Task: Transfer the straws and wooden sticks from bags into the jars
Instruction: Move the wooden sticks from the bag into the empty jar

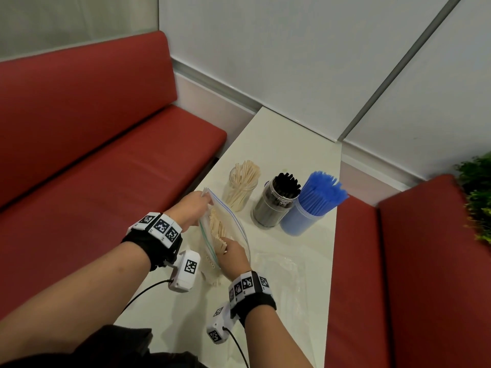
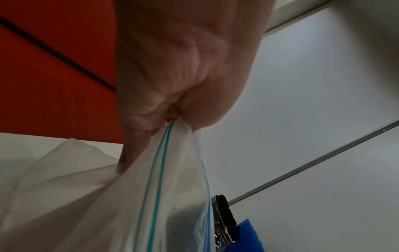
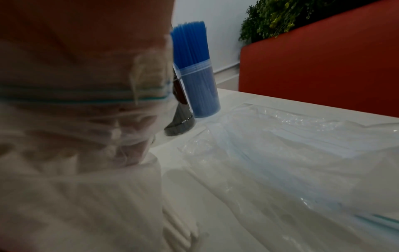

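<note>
On the white table [image 1: 279,144], head view: left hand [image 1: 192,208] pinches the far top corner of the zip bag [image 1: 239,229], holding the mouth up and open. Right hand [image 1: 235,254] is reaching into the mouth among the wooden sticks [image 1: 216,229]; fingers are hidden, so can't tell whether it has hold of any. Sticks lie with long axis running roughly from the near hand toward the far one, ends at the mouth. Just beyond: stick jar [image 1: 242,188] part-filled, sticks upright and fanned; black straw jar [image 1: 275,205] and blue straw jar [image 1: 308,211] both packed upright. Empty bags [image 1: 281,272] lie flat to the right.

Left wrist view: thumb and curled fingers [image 2: 138,126] clamp the bag film at the zip strip [image 2: 161,163]. Film is thin, soft, likely slippery, so gripping at the thicker zip makes sense.

Right wrist view: hand is blurred behind the bag film, grip unreadable. Blue jar and black jar [image 3: 180,119] stand beyond, touching or nearly.

Judgement: sticks are light, stiff, loose; take a bundle mid-length, turn it vertical over the jar.
</note>
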Demonstrator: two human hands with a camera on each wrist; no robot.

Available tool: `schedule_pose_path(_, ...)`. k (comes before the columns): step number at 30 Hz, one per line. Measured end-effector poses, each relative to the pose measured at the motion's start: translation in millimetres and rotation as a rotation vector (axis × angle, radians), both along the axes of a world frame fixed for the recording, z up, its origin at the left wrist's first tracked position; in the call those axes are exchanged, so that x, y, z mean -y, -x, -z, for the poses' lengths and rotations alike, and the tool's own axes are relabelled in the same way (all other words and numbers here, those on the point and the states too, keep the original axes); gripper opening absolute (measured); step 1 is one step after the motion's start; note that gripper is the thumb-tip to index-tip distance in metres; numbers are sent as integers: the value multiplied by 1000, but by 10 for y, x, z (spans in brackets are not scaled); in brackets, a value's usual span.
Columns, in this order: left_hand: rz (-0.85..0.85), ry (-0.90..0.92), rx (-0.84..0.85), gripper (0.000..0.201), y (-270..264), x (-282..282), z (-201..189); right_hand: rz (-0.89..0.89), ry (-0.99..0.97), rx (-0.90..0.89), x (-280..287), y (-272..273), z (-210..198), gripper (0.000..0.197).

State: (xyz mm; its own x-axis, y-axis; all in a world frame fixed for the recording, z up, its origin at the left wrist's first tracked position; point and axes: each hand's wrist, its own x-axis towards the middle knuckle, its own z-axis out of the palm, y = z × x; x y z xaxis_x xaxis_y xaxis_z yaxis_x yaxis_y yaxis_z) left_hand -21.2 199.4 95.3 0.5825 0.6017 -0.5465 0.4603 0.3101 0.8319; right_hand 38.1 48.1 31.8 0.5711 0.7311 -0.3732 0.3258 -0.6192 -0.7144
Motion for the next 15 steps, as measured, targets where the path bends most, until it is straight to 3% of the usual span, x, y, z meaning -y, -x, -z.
schedule_pose_path(2,-1,6,13,40,-10,-11,-11,28,7,9,-11,-52,-20,17)
schedule_pose_path(5,8,-6,26,40,-25,-37,-30,85,-43,4,-50,-109,-116,31)
schedule_pose_path(9,24,-36,11,32,-35,-37,-35,40,-71,38,-125,-122,-206,36)
schedule_pose_path(15,20,-12,-2,36,-9,-50,-12,78,-99,-112,-151,-123,-283,21)
